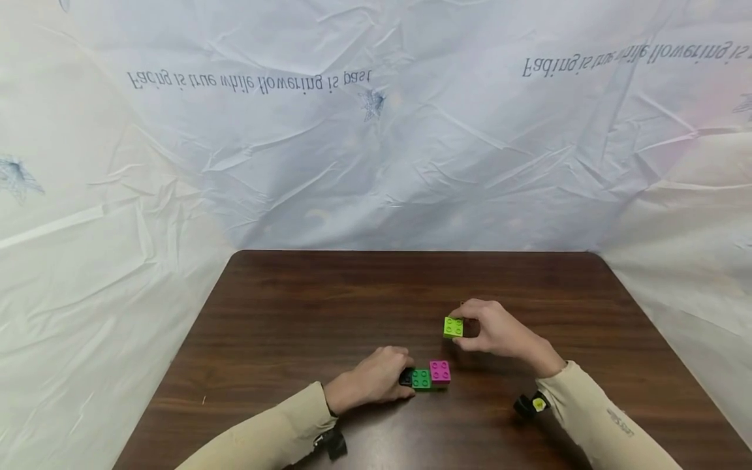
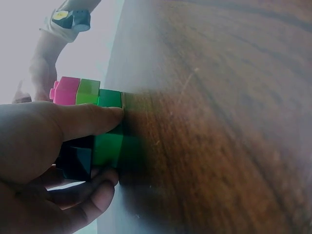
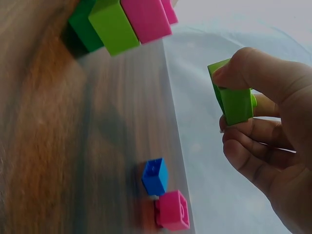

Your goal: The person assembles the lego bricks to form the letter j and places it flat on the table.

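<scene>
My left hand (image 1: 376,376) grips the near end of a small stack of toy building bricks on the table. Dark green bricks (image 1: 420,378) form its bottom, and a black brick (image 2: 76,162) sits on top between my thumb and fingers. At the far end a lime green brick (image 2: 88,91) carries a pink brick (image 1: 439,371). Off to the right and farther back, my right hand (image 1: 498,329) pinches a separate lime green brick (image 3: 237,100) between thumb and fingers, raised above the tabletop with its studs up in the head view.
In the right wrist view a blue brick (image 3: 155,176) and a loose pink brick (image 3: 172,210) lie on the dark wooden table (image 1: 329,287). Pale printed sheeting (image 1: 376,163) hangs behind the table and along both sides.
</scene>
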Available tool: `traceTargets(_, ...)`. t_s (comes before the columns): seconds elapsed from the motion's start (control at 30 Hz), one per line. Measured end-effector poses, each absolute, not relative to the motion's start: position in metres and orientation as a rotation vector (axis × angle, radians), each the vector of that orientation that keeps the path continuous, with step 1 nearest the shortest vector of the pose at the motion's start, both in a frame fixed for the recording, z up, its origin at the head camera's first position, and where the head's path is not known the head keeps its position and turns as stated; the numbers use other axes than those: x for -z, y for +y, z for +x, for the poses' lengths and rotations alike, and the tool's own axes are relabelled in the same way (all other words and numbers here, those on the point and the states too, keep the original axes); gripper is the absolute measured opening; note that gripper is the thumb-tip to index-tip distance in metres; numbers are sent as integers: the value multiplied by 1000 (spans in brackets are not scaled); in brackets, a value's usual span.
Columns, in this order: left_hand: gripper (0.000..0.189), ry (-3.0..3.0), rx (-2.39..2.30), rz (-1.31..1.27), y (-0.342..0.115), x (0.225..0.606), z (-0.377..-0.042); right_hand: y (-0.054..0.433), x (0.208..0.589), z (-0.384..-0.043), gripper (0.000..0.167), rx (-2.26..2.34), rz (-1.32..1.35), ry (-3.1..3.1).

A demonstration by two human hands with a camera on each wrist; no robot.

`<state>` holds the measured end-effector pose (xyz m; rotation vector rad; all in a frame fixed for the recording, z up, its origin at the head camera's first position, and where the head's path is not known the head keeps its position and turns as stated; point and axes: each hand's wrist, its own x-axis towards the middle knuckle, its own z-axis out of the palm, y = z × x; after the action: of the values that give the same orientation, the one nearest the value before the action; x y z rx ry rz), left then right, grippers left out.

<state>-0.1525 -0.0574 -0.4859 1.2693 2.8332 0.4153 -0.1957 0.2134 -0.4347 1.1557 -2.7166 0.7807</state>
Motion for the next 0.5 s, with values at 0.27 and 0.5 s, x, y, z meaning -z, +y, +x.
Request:
traceTargets(0.27, 30, 2824, -399, 1268, -58, 485, -152, 205, 435, -187, 29, -815, 1234, -2686)
traceTargets(0.5, 29, 2823, -409, 1292, -57, 483, -153, 203, 432, -180, 31, -818, 1252, -2708)
